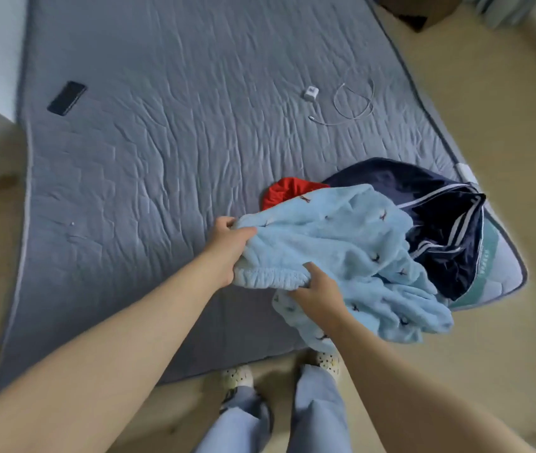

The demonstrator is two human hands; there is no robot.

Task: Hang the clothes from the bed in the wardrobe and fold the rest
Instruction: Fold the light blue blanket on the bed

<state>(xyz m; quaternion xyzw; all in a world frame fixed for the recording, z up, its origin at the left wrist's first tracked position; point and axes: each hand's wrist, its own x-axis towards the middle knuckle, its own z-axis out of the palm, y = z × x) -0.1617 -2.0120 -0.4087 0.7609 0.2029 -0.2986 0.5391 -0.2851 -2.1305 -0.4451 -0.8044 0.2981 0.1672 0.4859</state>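
Light-blue fleece garment [341,250] is gripped at its waistband by left hand [227,250] and right hand [315,289] over the bed's [162,142] near edge, not yet folded; navy garment [423,217] and red garment [286,191] are seen heaped on the bed, judged yet to be done.

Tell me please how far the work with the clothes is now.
Done: no folded or hung garment shows in view. In hand: the left hand and right hand grip the light blue fleece garment at its elastic waistband. Left: the red garment and the navy striped garment lie crumpled on the bed, unfolded.
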